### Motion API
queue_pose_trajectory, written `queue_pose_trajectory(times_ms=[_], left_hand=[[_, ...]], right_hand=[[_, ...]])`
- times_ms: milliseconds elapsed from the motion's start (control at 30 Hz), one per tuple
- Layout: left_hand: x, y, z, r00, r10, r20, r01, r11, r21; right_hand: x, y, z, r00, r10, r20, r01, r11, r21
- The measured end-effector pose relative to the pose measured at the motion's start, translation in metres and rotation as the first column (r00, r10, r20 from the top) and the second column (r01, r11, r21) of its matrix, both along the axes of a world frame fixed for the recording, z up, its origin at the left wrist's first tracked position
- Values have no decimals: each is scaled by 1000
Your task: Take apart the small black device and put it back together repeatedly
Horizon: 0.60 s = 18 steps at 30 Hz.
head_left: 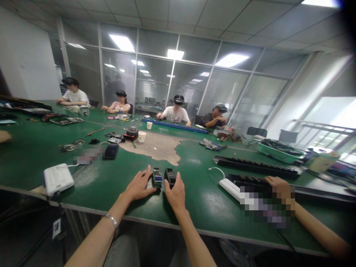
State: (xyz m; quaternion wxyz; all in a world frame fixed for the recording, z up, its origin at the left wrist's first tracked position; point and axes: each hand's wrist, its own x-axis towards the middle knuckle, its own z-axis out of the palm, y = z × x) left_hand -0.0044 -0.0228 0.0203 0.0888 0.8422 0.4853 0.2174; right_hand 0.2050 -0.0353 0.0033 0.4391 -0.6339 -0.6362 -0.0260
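Circuit board (157, 178), cups (141, 137) beyond, rails (256, 167) right

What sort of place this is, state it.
Probably an electronics workshop: a broad green-topped table, a small green circuit board at the left hand, and a green plastic basket of dark parts.

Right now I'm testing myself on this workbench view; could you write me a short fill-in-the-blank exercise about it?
1. The right hand holds a case that is ____ in colour.
2. Of that case and the circuit board, the left hand is nearer the ____.
3. The silver wristband is on the camera wearer's ____ arm.
4. The long bar on the far side of the table is ____ in colour.

Missing words: black; circuit board; left; blue.
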Motion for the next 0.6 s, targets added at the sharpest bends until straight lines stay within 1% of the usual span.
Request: queue_pose_trajectory(times_ms=[100, 233, 333, 400, 467, 533, 600], left_hand=[[0, 0, 0, 1000, 3, 2, -3, 1000, 2], [0, -1, 2, 1000, 0, 12, 0, 1000, 7], [0, -2, 2, 1000, 2, 27, -2, 1000, 1], [0, -2, 2, 999, 8, 35, -8, 1000, 2], [0, -2, 2, 999, 14, 42, -14, 1000, 7], [0, -2, 1, 999, 16, 45, -17, 1000, 15], [0, -1, 0, 999, 14, 49, -15, 1000, 20]], right_hand=[[0, -3, 1, 1000, -2, 8, 2, 1000, -12], [0, -7, 1, 999, 36, 16, -35, 998, -51], [-1, -9, 5, 999, 37, -19, -38, 998, -52], [-3, -10, 12, 997, 31, -73, -34, 999, -41], [-6, -10, 23, 990, 37, -134, -39, 999, -17], [-12, -10, 35, 983, 62, -175, -60, 998, 13], [-19, -9, 45, 978, 101, -183, -95, 995, 37]])
